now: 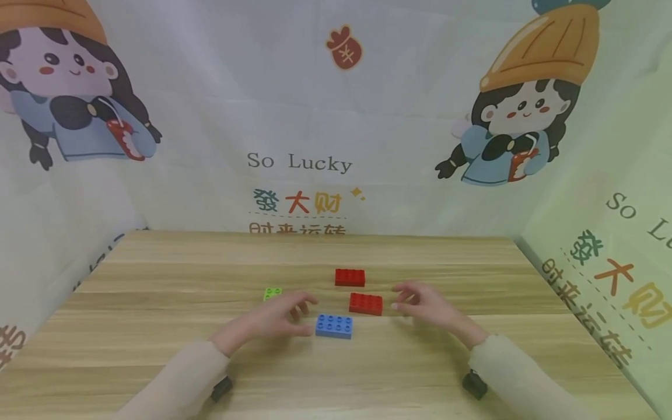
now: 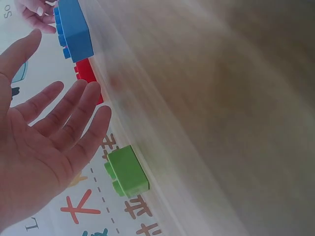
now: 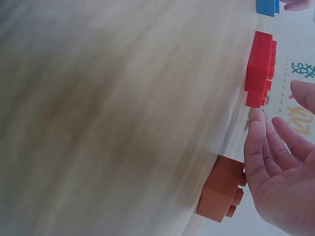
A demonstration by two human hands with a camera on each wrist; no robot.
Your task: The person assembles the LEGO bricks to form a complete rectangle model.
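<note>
My left hand (image 1: 275,316) hovers left of the blue toy brick (image 1: 333,327), fingers loosely spread and holding nothing. Partly covered by that hand in the head view is a lime green brick (image 1: 272,293); the left wrist view shows its side (image 2: 129,169). To the right, my right hand (image 1: 427,304) is beside the nearer red brick (image 1: 366,304), a small gap between them, its fingers relaxed around nothing. A second red brick (image 1: 349,277) lies farther back. An orange-brown brick (image 3: 221,189) appears near the right hand in the right wrist view; the head view does not show it.
All the bricks rest studs up on a wood-grain table (image 1: 336,385). Behind and beside it hangs a pale printed cloth (image 1: 210,116) with cartoon figures and lettering. Dark small devices (image 1: 475,385) sit under both wrists.
</note>
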